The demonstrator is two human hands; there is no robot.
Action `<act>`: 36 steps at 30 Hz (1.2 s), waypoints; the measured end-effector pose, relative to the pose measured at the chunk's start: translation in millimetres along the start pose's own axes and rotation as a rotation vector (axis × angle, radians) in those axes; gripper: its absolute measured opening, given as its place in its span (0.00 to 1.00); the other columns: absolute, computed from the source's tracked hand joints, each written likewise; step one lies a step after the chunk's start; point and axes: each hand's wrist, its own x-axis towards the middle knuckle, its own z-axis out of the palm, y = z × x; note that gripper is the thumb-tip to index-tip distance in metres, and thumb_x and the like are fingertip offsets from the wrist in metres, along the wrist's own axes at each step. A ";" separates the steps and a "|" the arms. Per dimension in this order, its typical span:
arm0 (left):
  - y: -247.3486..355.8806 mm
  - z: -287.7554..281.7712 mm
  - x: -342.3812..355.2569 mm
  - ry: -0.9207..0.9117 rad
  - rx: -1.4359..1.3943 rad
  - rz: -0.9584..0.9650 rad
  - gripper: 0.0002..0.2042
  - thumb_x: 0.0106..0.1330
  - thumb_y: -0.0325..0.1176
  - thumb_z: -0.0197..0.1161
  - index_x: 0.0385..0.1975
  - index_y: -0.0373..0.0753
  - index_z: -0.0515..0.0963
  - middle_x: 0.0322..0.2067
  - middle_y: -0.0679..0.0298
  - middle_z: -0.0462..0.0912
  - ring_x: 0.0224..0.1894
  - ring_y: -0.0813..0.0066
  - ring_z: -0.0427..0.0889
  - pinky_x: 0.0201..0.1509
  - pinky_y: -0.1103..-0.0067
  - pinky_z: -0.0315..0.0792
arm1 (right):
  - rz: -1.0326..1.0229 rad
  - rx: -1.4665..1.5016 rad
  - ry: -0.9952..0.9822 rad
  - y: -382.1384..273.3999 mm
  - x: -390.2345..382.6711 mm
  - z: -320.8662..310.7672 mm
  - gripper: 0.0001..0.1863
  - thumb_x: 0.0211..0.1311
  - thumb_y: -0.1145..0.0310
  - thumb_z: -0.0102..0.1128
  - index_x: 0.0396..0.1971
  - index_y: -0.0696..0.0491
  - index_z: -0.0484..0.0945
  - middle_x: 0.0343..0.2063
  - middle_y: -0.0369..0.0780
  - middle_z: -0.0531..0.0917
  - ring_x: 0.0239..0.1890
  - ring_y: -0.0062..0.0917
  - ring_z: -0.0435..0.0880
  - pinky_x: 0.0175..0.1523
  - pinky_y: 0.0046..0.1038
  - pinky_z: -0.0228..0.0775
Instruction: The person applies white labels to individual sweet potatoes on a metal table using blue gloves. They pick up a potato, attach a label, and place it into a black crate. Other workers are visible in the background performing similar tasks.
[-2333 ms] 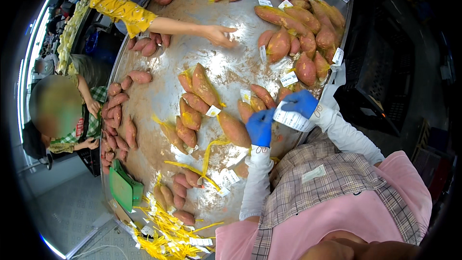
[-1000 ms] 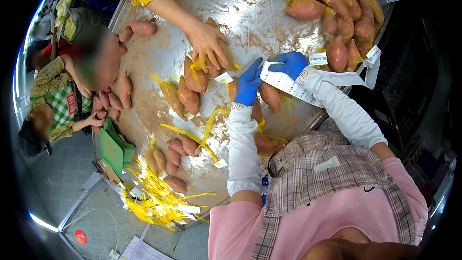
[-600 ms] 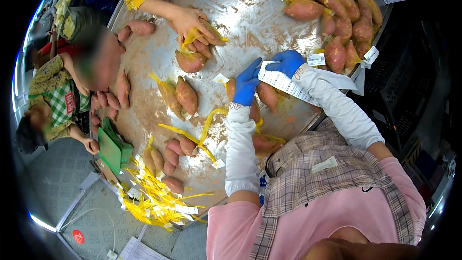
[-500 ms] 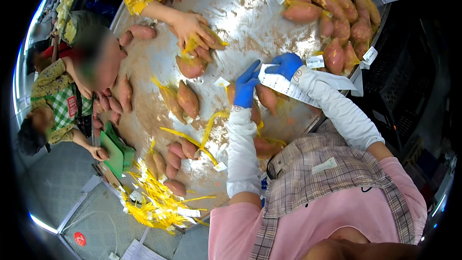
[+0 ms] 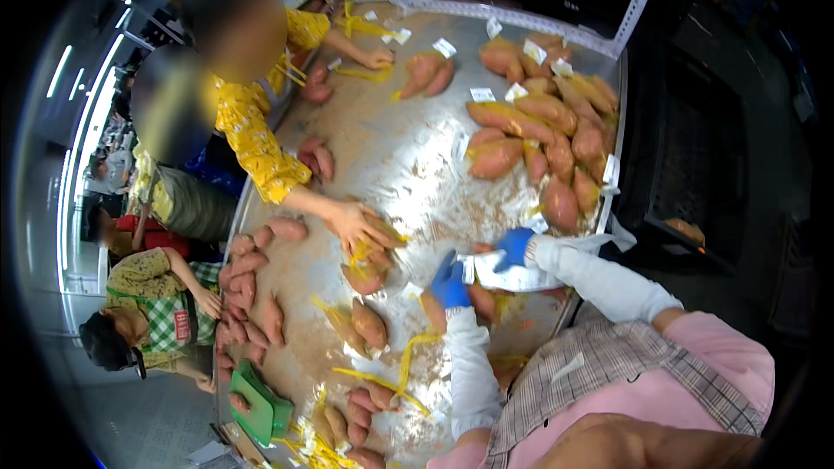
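My left hand (image 5: 450, 282), in a blue glove, is pinched on one end of a strip of white printed labels (image 5: 512, 274). My right hand (image 5: 514, 247), also gloved blue, grips the strip farther right, fingers closed. Both are slightly blurred. Sweet potatoes (image 5: 483, 300) in yellow net lie under and beside the strip. Ahead of me, a co-worker's bare hand (image 5: 356, 227) in a yellow floral sleeve rests on a netted bundle of sweet potatoes (image 5: 365, 274). A heap of labelled bagged sweet potatoes (image 5: 530, 117) lies beyond my right hand.
The metal table (image 5: 417, 182) also holds loose sweet potatoes (image 5: 248, 269), yellow nets (image 5: 317, 439) and a green scale (image 5: 256, 417) with one potato on it. A co-worker in a checked apron (image 5: 187, 317) stands left. Black crates (image 5: 669, 182) stand right; a metal frame (image 5: 634, 0) rises behind.
The view has swung up, showing more of the far side. The yellow-sleeved co-worker's bundle has shifted away from my hands. A potato now lies on the green scale, the other co-worker's hand off it.
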 end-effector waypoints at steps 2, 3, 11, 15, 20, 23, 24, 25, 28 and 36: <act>-3.8 -1.2 3.8 -0.206 -0.816 0.141 0.20 0.59 0.24 0.57 0.53 0.29 0.72 0.47 0.54 0.78 0.44 0.71 0.78 0.50 0.77 0.71 | 0.051 0.082 -0.042 4.2 -26.7 -20.3 0.28 0.40 0.46 0.69 0.37 0.52 0.83 0.31 0.43 0.84 0.33 0.32 0.82 0.43 0.30 0.71; -4.4 0.0 5.7 -0.225 -0.829 0.102 0.22 0.57 0.25 0.61 0.54 0.29 0.70 0.47 0.54 0.78 0.45 0.72 0.78 0.50 0.78 0.71 | 0.052 0.180 0.022 5.4 -45.0 -29.4 0.27 0.42 0.48 0.70 0.37 0.53 0.83 0.31 0.42 0.84 0.33 0.29 0.82 0.41 0.29 0.71; 24.7 -5.7 -3.3 -0.198 -0.380 0.196 0.23 0.53 0.22 0.65 0.52 0.30 0.73 0.41 0.58 0.80 0.41 0.77 0.77 0.46 0.82 0.71 | 0.144 0.643 0.184 9.2 -143.3 -48.4 0.22 0.47 0.56 0.70 0.36 0.58 0.82 0.26 0.39 0.84 0.29 0.21 0.81 0.37 0.23 0.71; 70.4 -12.0 -18.2 -0.154 -0.412 0.168 0.23 0.54 0.21 0.64 0.53 0.31 0.72 0.36 0.59 0.82 0.34 0.80 0.77 0.38 0.85 0.71 | 0.131 0.705 0.236 25.4 -160.9 -33.6 0.21 0.46 0.57 0.71 0.36 0.57 0.83 0.27 0.38 0.84 0.30 0.21 0.81 0.39 0.23 0.71; 164.9 8.1 -24.9 -0.169 -0.361 0.375 0.21 0.55 0.22 0.63 0.51 0.31 0.73 0.41 0.60 0.81 0.40 0.78 0.77 0.46 0.82 0.72 | 0.097 0.649 0.309 47.2 -182.7 -18.7 0.19 0.47 0.60 0.70 0.36 0.58 0.83 0.28 0.39 0.84 0.32 0.21 0.82 0.42 0.23 0.71; 235.7 40.7 2.3 -0.390 -0.510 0.438 0.21 0.55 0.21 0.63 0.51 0.30 0.73 0.44 0.59 0.80 0.43 0.78 0.77 0.48 0.83 0.71 | 0.047 0.812 0.366 49.8 -191.6 -21.5 0.19 0.48 0.61 0.70 0.37 0.58 0.82 0.29 0.40 0.84 0.33 0.20 0.81 0.42 0.23 0.71; 258.4 60.1 15.8 -0.417 -0.551 0.599 0.20 0.54 0.23 0.64 0.49 0.30 0.75 0.36 0.60 0.81 0.35 0.80 0.78 0.39 0.84 0.73 | 0.092 0.831 0.367 49.5 -194.1 -26.4 0.18 0.48 0.61 0.70 0.37 0.57 0.82 0.29 0.40 0.84 0.33 0.20 0.81 0.42 0.23 0.71; 275.6 76.6 30.2 -0.345 -0.384 0.759 0.19 0.55 0.23 0.63 0.48 0.30 0.75 0.34 0.61 0.82 0.34 0.81 0.78 0.38 0.85 0.73 | 0.084 0.978 0.358 48.5 -196.3 -32.6 0.18 0.49 0.62 0.69 0.37 0.57 0.82 0.28 0.40 0.84 0.31 0.19 0.81 0.40 0.23 0.71; 315.6 135.1 88.0 -0.570 -0.423 0.527 0.17 0.56 0.24 0.62 0.47 0.32 0.77 0.31 0.60 0.83 0.31 0.81 0.78 0.36 0.85 0.73 | 0.149 0.853 0.477 51.4 -208.7 -63.3 0.17 0.48 0.63 0.69 0.37 0.58 0.82 0.27 0.40 0.84 0.30 0.19 0.81 0.38 0.22 0.71; 300.1 154.7 285.8 -0.032 0.008 0.802 0.18 0.57 0.35 0.61 0.44 0.30 0.77 0.37 0.50 0.82 0.39 0.63 0.80 0.46 0.74 0.72 | 0.128 1.033 0.779 105.4 -213.5 -133.0 0.14 0.44 0.73 0.63 0.34 0.62 0.81 0.26 0.39 0.83 0.28 0.20 0.81 0.35 0.22 0.71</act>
